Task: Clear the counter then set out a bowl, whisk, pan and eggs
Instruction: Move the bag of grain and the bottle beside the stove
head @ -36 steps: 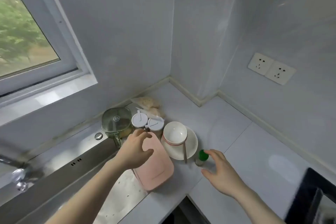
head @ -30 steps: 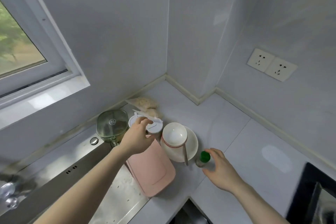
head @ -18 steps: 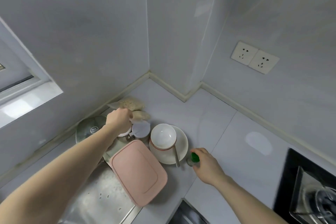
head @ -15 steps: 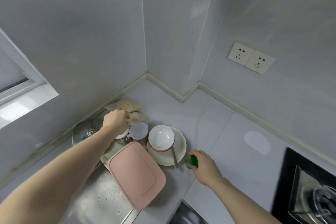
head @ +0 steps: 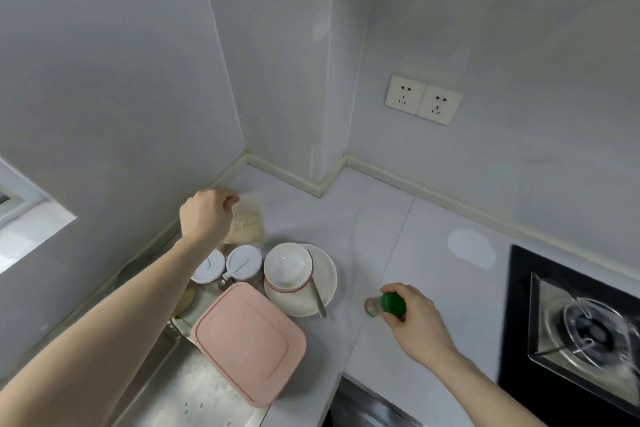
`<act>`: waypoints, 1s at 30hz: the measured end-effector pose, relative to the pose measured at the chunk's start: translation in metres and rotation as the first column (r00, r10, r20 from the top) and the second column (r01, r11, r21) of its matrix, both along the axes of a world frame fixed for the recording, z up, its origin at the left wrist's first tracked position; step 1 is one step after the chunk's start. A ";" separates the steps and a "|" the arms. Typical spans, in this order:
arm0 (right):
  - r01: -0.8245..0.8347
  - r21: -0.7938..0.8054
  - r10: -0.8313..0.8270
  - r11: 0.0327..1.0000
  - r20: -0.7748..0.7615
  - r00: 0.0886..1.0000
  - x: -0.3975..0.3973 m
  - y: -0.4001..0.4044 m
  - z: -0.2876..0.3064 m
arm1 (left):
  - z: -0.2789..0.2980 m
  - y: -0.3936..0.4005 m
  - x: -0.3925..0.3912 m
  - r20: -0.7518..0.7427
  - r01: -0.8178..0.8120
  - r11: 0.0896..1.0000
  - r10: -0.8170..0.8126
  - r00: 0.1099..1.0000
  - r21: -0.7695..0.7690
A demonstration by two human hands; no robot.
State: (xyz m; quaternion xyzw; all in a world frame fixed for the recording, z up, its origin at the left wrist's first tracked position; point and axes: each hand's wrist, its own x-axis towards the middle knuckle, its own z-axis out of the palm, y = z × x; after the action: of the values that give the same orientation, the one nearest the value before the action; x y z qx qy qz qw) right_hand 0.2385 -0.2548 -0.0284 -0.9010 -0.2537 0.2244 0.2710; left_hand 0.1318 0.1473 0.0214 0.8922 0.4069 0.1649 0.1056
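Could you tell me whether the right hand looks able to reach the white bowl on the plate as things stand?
Probably not yet: the counter between is bare, but the right hand grips the green-capped bottle, leaving no free grasp for the white bowl.

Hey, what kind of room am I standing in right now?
Most likely a small home kitchen: a black glass gas hob sits at the right, a steel sink drainboard at the lower left, and a white ceramic bowl on the pale counter.

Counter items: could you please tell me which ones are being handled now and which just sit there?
In hand:
left hand on clear bag
right hand on green-capped bottle

Lying about:
pink lid
white bowl
plate
two jars
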 end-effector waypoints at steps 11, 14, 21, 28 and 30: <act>0.223 0.220 -0.219 0.950 -0.042 0.975 -0.006 -0.096 0.054 | 0.105 -0.129 0.065 0.190 0.343 0.924 -0.372 0.908 0.172; 0.256 0.269 -0.252 0.929 -0.048 0.966 -0.009 -0.114 0.070 | 0.120 -0.174 0.070 0.211 0.384 0.915 -0.402 0.891 0.123; 0.452 0.359 -0.463 0.817 -0.059 0.884 -0.038 -0.289 0.115 | 0.125 -0.394 0.097 0.280 0.695 0.717 -0.679 0.678 0.055; 0.578 0.336 -0.619 0.744 0.019 0.786 -0.076 -0.476 0.140 | 0.119 -0.604 0.106 0.285 0.848 0.531 -0.814 0.507 0.007; 0.622 0.321 -0.667 0.714 0.042 0.744 -0.090 -0.536 0.143 | 0.117 -0.667 0.108 0.291 0.883 0.468 -0.848 0.443 0.019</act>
State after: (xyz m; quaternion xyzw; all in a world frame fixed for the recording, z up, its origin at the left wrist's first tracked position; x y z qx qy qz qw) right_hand 0.1480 -0.7910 0.1149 -0.8979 0.0274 0.0056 0.4392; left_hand 0.2396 -0.5198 0.1387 0.9348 -0.1142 0.1747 0.2874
